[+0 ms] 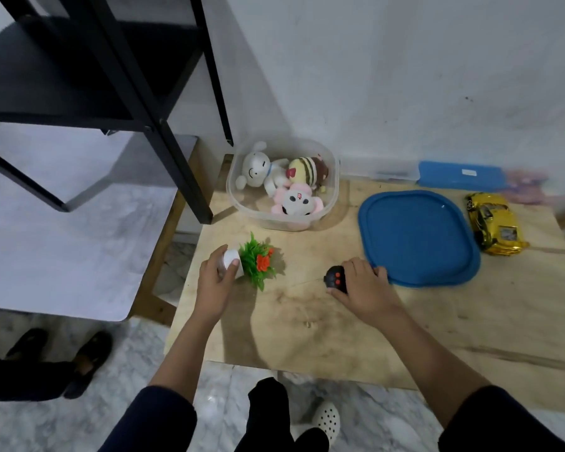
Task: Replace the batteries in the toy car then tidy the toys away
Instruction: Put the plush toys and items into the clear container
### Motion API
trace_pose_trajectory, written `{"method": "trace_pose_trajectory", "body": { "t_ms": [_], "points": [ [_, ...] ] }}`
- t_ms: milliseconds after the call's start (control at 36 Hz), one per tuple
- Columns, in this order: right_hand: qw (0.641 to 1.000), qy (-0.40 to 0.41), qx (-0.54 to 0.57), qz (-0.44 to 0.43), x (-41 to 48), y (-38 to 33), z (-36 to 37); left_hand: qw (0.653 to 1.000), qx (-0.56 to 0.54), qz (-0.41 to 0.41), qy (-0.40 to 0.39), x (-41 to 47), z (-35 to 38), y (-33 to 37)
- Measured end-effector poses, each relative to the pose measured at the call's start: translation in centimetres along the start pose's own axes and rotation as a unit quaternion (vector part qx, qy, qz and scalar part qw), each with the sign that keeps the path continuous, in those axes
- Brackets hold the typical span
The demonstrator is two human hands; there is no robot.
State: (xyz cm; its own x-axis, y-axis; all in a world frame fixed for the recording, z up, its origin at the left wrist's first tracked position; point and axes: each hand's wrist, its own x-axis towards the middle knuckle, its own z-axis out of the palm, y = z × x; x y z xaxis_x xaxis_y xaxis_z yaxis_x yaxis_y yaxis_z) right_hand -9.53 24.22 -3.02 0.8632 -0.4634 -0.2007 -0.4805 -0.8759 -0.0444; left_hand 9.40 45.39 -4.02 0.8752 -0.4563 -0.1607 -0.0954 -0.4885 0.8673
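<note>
My left hand grips the white pot of a small fake plant with green leaves and an orange flower, tipped on its side on the wooden table. My right hand holds a black remote control with red buttons on the table. A yellow toy car lies at the far right. A clear plastic tub at the back holds three plush toys. Its blue lid lies flat between the tub and the car.
A black metal shelf frame stands at the left, one leg on the table's corner. A blue-lidded clear box sits against the white wall. Another person's feet in dark shoes are on the marble floor at left.
</note>
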Motion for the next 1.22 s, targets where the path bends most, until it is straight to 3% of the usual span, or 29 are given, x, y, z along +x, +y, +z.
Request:
{"method": "trace_pose_trajectory", "body": {
  "t_ms": [194,361,444,583,917,1222],
  "points": [
    [0.995,0.037,0.010,0.090,-1.5,-0.6,0.1,1.000,-0.003,-0.021,0.007,-1.7,-0.9,-0.2],
    [0.951,0.090,0.240,0.173,-2.1,-0.4,-1.5,0.998,-0.052,-0.020,0.033,-2.4,-1.4,1.5],
    [0.913,0.107,0.364,0.154,-1.3,-0.4,-3.3,0.996,-0.081,-0.002,0.037,-2.2,-1.5,3.2],
    [0.886,0.124,0.428,0.128,0.8,-0.2,-6.5,0.993,-0.097,0.055,0.027,-0.4,-1.6,6.9],
    [0.859,0.172,0.462,0.139,7.8,-0.8,-12.0,0.996,0.000,0.089,0.013,7.9,-0.7,11.6],
    [0.901,0.104,0.378,0.187,12.5,-2.4,-11.5,0.968,0.162,0.160,-0.104,14.0,0.5,11.5]
  ]
}}
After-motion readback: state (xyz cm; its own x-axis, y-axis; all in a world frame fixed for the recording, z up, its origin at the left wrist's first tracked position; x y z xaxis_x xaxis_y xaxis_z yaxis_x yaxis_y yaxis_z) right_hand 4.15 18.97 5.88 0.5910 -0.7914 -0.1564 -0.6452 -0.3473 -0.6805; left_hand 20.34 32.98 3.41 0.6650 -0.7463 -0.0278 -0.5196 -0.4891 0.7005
